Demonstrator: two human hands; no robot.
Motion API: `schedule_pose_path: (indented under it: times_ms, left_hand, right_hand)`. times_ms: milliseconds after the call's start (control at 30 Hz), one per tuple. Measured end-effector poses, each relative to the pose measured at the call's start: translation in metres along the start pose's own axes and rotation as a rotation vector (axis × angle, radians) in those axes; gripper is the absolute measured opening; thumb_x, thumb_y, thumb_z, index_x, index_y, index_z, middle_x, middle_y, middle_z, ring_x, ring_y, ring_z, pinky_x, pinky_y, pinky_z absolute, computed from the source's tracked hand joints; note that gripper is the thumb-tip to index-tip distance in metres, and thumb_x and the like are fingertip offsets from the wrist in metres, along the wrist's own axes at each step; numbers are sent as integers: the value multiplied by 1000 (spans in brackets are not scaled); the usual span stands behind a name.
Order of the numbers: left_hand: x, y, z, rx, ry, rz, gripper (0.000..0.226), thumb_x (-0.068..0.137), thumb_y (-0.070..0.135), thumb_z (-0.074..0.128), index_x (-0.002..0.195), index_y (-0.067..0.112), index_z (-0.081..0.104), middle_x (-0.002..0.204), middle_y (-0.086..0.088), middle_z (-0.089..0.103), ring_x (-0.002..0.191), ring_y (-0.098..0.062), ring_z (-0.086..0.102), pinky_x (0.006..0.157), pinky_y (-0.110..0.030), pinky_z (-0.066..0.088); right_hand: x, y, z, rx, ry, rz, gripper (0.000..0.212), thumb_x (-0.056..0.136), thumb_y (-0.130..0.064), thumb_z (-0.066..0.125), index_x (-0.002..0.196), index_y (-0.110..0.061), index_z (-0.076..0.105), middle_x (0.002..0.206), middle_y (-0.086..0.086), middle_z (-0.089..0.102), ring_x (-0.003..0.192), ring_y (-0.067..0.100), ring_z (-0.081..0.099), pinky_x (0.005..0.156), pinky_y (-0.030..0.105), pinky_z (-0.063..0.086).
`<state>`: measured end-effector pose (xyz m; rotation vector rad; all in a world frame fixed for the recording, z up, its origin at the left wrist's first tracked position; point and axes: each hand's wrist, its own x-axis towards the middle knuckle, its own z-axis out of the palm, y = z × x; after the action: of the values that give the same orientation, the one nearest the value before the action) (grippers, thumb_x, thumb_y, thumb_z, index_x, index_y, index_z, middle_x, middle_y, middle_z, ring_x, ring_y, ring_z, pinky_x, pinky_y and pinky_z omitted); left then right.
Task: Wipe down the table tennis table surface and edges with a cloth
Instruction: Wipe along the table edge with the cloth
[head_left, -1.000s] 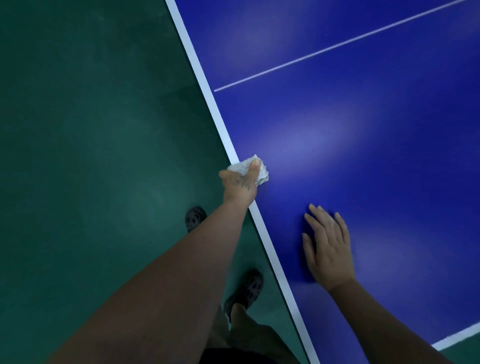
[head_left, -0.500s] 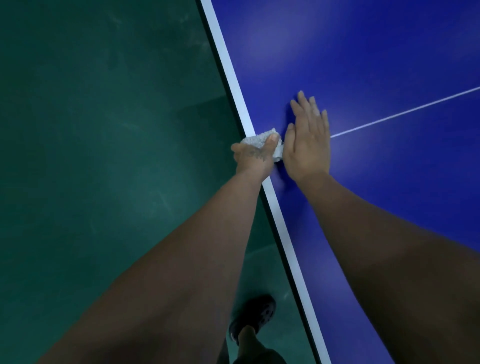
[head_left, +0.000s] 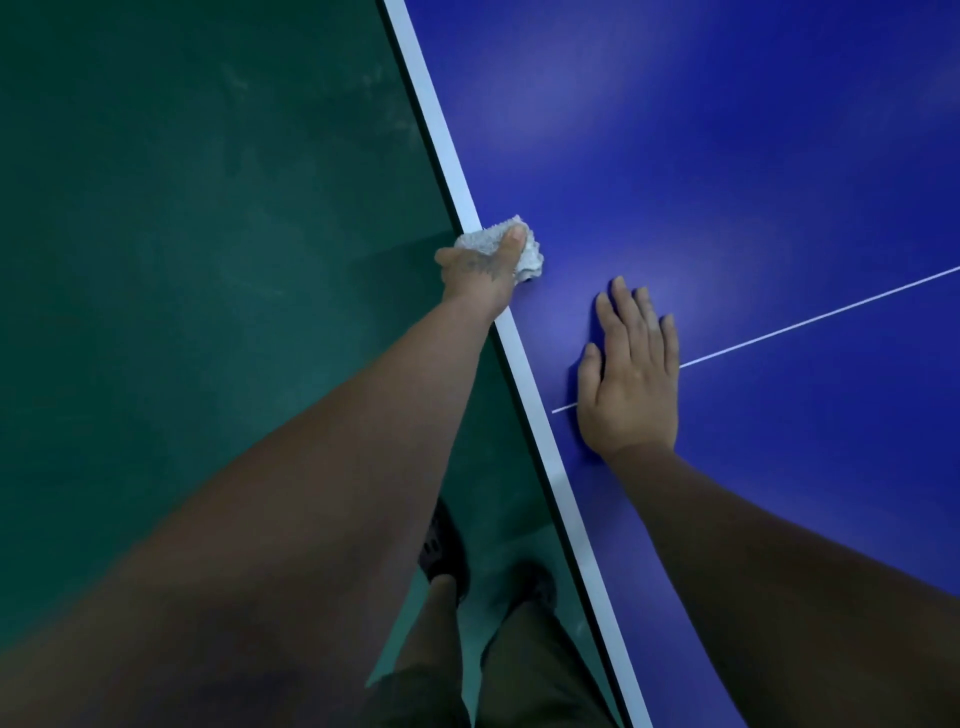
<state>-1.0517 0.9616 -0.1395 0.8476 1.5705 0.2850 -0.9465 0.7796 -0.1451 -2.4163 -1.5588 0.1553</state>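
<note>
The cloth is a single small white rag of terry-like, nubbly texture, crumpled into a wad; it sits on the white border stripe at the side edge of the table tennis table, with its right portion overlapping the blue playing surface. The left hand holds the wad against the edge; the thumb lies across the top of the cloth, and the fingers wrap over the edge out of view. The right hand lies flat on the blue surface, palm down, fingers straight and close together, holding nothing; it is near the cloth but apart from it, and covers part of the thin white centre line.

Count: one table, glossy blue with soft light reflections; one cloth; two hands; two white markings (one broad border stripe, one thin line). Beside the table lies a dark green floor; two dark shoes stand on it close to the table edge.
</note>
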Motion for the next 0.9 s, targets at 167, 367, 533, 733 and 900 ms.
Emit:
schedule_pose_path:
  times_ms: [167, 367, 533, 733, 900]
  left_hand:
    - [-32, -39, 8, -82, 12, 47, 84, 98, 47, 76, 150, 4, 28, 139, -8, 56, 105, -14, 63, 88, -27, 52]
    - [-64, -87, 25, -64, -22, -11, 79, 95, 56, 75, 145, 13, 32, 117, 5, 61, 94, -2, 63, 74, -17, 48]
    - [-13, -27, 11, -42, 58, 74, 60, 101, 46, 73, 131, 8, 38, 109, 6, 58, 93, -1, 62, 80, -18, 53]
    - [39, 34, -8, -66, 73, 79, 72, 104, 51, 66, 147, 2, 37, 133, -5, 59, 111, -16, 62, 92, -23, 46]
    - [30, 21, -5, -116, 99, 123, 59, 103, 40, 71, 134, -2, 43, 120, -7, 66, 101, -12, 70, 72, -7, 52]
  right_hand:
    - [-1, 1, 2, -8, -1, 1, 55, 110, -24, 39, 164, -11, 43, 177, 2, 30, 166, 23, 20, 135, 53, 15]
    - [0, 3, 4, -24, -21, 7, 56, 111, -26, 37, 165, -12, 40, 178, 1, 27, 167, 21, 16, 135, 53, 14]
    - [0, 6, 6, -13, -7, -5, 55, 112, -27, 36, 165, -12, 40, 178, 2, 27, 167, 22, 17, 135, 54, 15]
    - [-1, 6, 5, -2, -14, 3, 54, 110, -25, 40, 163, -10, 45, 176, 3, 31, 166, 24, 21, 133, 58, 20]
    - [-2, 6, 6, 3, -19, -1, 55, 111, -25, 39, 163, -10, 44, 177, 2, 31, 166, 24, 22, 133, 57, 19]
